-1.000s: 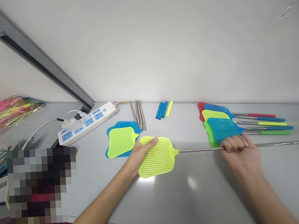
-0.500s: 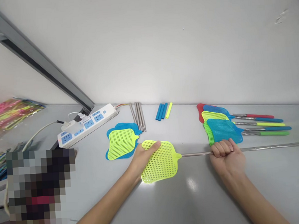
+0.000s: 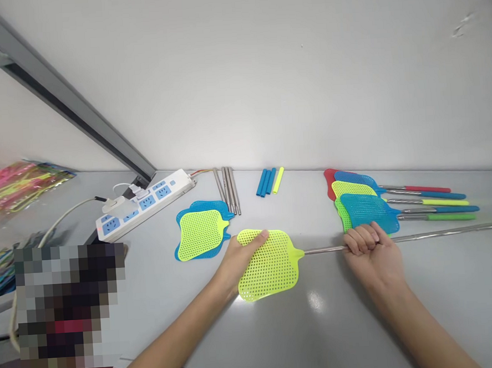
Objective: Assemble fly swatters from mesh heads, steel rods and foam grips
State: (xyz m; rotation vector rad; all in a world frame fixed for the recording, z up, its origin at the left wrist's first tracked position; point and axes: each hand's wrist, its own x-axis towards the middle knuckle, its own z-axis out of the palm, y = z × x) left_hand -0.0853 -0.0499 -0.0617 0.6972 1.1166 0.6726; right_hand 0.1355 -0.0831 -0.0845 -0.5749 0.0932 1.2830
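Note:
A yellow fly swatter (image 3: 272,268) with a long, extended metal rod lies across both hands, its yellow grip at the right edge of the view. My left hand (image 3: 238,259) pinches the perforated head, thumb on top and fingers underneath. Around the rod, my right hand (image 3: 373,251) is closed in a fist. Beyond it lie several put-together swatters (image 3: 368,212) in red, blue, yellow and green, their rods short. Loose heads (image 3: 201,234), one yellow on top of blue ones, lie left of the held swatter.
Several metal rods (image 3: 231,190) stand by the wall, beside blue tubes (image 3: 266,181) and a yellow tube (image 3: 278,180). A white power strip (image 3: 147,204) with plugs and cables is at the left. Plastic-bagged items (image 3: 16,187) lie farther left. A pixelated patch hides the lower left.
The swatter has shifted slightly right, and the far end of its rod has risen. My left hand has moved a little right with the head; my right hand still grips the rod.

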